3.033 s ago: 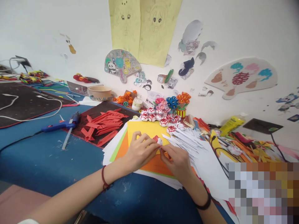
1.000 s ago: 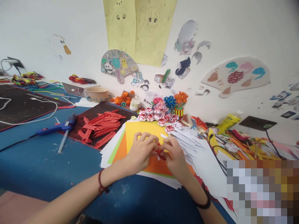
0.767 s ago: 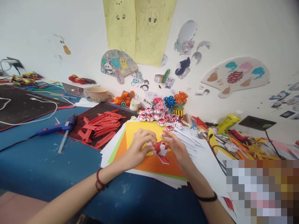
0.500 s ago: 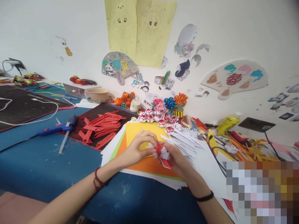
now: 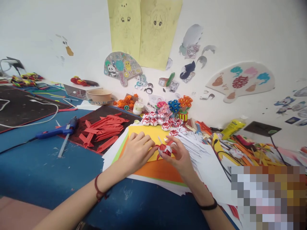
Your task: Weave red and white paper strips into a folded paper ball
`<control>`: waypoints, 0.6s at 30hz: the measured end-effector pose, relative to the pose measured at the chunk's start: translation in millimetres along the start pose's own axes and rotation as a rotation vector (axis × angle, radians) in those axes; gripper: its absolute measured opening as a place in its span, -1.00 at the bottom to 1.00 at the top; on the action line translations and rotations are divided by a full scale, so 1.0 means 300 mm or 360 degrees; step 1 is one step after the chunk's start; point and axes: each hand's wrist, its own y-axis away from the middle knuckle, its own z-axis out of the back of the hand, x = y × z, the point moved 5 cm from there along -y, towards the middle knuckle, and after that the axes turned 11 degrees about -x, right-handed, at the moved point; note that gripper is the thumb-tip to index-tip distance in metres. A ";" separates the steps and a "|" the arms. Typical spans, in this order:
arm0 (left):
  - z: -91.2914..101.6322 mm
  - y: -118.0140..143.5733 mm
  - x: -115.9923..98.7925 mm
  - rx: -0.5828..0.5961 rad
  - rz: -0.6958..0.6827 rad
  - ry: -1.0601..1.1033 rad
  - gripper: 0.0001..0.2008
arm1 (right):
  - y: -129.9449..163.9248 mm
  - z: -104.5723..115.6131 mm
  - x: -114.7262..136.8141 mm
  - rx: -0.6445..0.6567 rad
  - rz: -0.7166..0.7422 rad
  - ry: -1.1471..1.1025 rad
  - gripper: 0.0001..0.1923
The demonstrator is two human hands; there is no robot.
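A small red-and-white folded paper ball point(image 5: 165, 150) is held above the stack of coloured paper point(image 5: 165, 172), with red strip ends sticking out of it. My right hand point(image 5: 181, 155) grips the ball from the right between thumb and fingers. From the left, my left hand point(image 5: 139, 150) pinches a red strip end at the ball's side, its fingers closed. Behind the hands sit several finished-looking red-and-white paper balls point(image 5: 153, 119). White paper strips point(image 5: 195, 147) fan out just right of my right hand.
Folded red paper strips point(image 5: 103, 129) lie on a dark mat at the left. Beside them rests a blue glue gun point(image 5: 56, 131) with its cord. Paper flowers point(image 5: 174, 106) and a bowl point(image 5: 99, 95) stand along the wall; a yellow bottle point(image 5: 233, 127) leans among scraps at the right.
The ball has been turned in my hands and now shows a red-and-white striped side. My left hand has shifted slightly, its back now facing up, and my right fingers have spread around the ball.
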 end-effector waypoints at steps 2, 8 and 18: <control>-0.005 0.002 0.002 -0.0059 -0.0060 -0.0059 -0.75 | 0.001 -0.002 -0.003 0.0007 -0.0079 -0.0105 -0.29; 0.002 0.018 -0.005 -0.0286 -0.0264 -0.0123 -0.86 | 0.037 -0.054 -0.049 0.0298 -0.0711 -0.0500 -0.43; -0.010 0.019 -0.024 -0.0248 -0.0229 -0.0318 -0.85 | 0.026 -0.056 -0.048 0.0119 -0.0509 -0.0604 -0.58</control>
